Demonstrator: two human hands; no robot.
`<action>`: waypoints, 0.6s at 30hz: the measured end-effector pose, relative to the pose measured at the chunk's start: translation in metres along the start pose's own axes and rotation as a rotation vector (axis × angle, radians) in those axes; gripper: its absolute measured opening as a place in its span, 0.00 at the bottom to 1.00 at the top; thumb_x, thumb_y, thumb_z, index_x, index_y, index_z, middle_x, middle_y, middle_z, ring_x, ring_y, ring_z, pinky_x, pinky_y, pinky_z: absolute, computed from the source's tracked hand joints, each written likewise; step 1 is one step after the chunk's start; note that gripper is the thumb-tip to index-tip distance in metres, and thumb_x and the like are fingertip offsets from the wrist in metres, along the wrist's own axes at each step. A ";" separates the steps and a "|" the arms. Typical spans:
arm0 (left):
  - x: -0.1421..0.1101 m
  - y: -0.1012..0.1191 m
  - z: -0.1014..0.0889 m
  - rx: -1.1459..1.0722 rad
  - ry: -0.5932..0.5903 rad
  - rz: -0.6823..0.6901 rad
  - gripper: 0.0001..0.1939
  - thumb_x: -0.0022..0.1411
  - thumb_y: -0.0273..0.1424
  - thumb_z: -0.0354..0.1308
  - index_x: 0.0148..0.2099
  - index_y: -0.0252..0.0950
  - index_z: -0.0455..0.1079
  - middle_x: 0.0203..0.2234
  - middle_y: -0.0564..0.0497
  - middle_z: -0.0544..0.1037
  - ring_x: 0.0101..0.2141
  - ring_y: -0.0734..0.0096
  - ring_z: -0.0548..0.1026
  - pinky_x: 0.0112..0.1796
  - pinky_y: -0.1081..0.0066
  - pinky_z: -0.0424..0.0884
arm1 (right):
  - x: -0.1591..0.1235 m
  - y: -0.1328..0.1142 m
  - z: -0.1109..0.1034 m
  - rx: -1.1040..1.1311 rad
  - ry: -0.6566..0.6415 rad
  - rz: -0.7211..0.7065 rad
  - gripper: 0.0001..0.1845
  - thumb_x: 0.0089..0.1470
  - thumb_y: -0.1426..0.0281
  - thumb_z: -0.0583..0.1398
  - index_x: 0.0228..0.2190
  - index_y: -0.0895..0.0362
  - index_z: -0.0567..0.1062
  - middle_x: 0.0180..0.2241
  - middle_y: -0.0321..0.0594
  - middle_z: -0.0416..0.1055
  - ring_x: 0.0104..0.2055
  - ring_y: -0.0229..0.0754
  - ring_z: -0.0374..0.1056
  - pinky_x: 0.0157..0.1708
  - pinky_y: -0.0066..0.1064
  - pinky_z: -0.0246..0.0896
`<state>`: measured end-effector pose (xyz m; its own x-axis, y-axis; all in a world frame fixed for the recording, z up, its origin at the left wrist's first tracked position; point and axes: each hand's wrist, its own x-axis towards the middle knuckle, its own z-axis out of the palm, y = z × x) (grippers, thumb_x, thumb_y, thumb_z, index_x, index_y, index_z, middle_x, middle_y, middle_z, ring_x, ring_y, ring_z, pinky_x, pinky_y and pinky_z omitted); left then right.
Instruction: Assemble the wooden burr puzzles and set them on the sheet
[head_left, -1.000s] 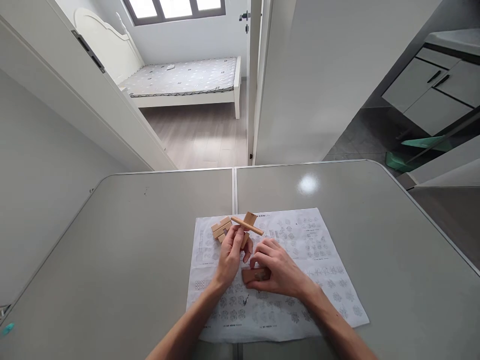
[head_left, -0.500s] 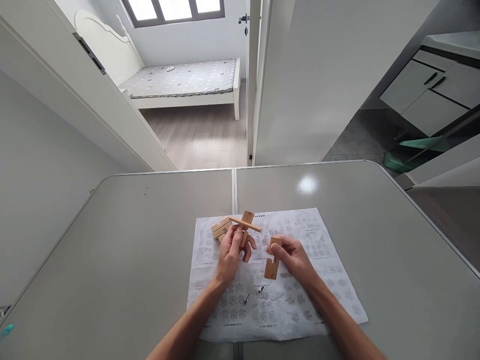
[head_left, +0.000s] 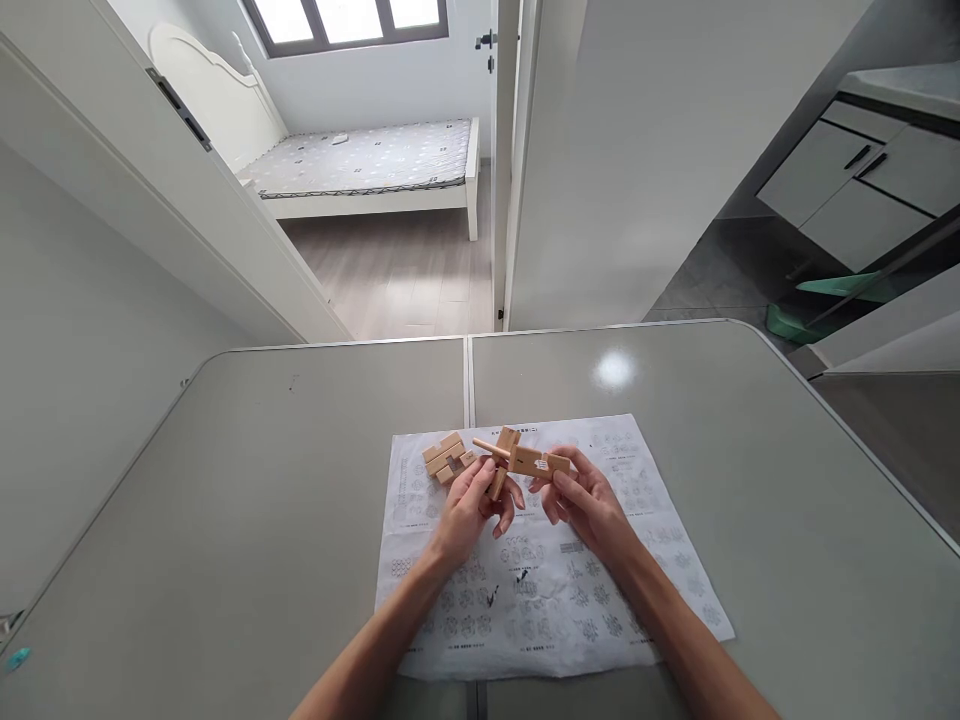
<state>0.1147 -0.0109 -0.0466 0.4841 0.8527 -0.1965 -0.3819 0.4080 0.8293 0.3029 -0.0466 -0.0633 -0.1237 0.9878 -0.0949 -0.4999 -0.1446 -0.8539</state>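
My left hand pinches a few wooden puzzle pieces that cross one another, with a thin round rod pointing out to the left. Between thumb and fingers, my right hand grips a notched wooden puzzle piece, whose far end meets the crossed pieces. Whether the two are joined there I cannot tell. More wooden blocks lie in a cluster just left of my left hand. Under both hands is a creased instruction sheet printed with small diagrams.
The sheet lies across the seam of a grey table with a metal edge. A small teal object is at the far left. Beyond the table stand a doorway with a bed, and a white cabinet at right.
My right hand has raised its notched piece and turned it from upright to nearly level, bringing it against the pieces in my left hand. My left hand has shifted slightly right.
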 end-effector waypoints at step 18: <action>0.000 0.004 -0.003 -0.164 -0.076 -0.223 0.19 0.68 0.44 0.62 0.38 0.32 0.69 0.26 0.53 0.71 0.16 0.82 0.64 0.19 0.76 0.58 | 0.003 0.003 0.001 -0.056 -0.034 0.033 0.24 0.67 0.53 0.60 0.57 0.51 0.69 0.35 0.41 0.78 0.23 0.41 0.71 0.23 0.33 0.57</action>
<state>0.1111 -0.0087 -0.0448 0.6255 0.7117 -0.3198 -0.3788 0.6354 0.6729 0.3006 -0.0442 -0.0654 -0.1688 0.9798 -0.1069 -0.4463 -0.1727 -0.8781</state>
